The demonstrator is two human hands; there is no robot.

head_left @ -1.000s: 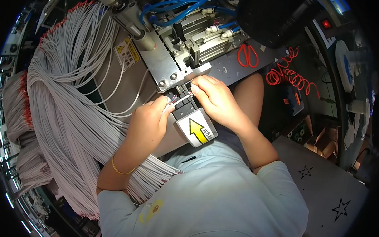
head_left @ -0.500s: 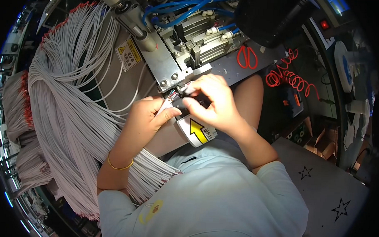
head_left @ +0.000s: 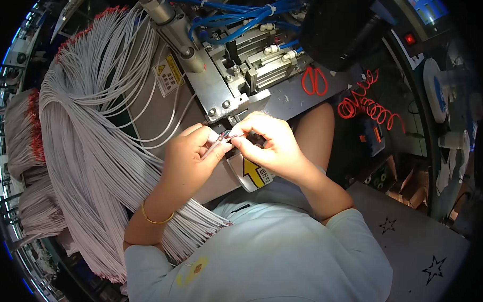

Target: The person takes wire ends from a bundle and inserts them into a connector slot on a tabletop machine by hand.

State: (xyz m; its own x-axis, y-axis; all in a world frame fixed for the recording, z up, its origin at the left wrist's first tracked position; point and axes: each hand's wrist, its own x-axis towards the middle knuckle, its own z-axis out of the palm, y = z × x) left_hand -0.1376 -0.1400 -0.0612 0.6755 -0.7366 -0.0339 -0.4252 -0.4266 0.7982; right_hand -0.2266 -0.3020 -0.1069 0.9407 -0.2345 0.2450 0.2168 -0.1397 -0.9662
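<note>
My left hand [head_left: 188, 155] is closed around a white cable [head_left: 213, 148], pinched between thumb and fingers. Thin coloured wires [head_left: 225, 134] fan out of the cable's end, just beyond the left fingertips. With thumb and forefinger, my right hand [head_left: 268, 142] pinches at these wires; the fingertips of both hands nearly meet. Both hands are just in front of the metal machine [head_left: 214, 91], below its front edge. A large bundle of white cables [head_left: 92, 162] hangs to the left and passes under my left forearm.
Red-handled scissors [head_left: 314, 81] lie on the machine's table at the right. A coiled red air hose [head_left: 360, 104] hangs further right. Blue air tubes [head_left: 229, 31] run over the machine. A label with a yellow arrow [head_left: 254, 173] sits below my hands.
My right hand has come away from the machine's front edge, down and towards me, and its fingertips have closed onto the wires. The left hand still holds the cable.
</note>
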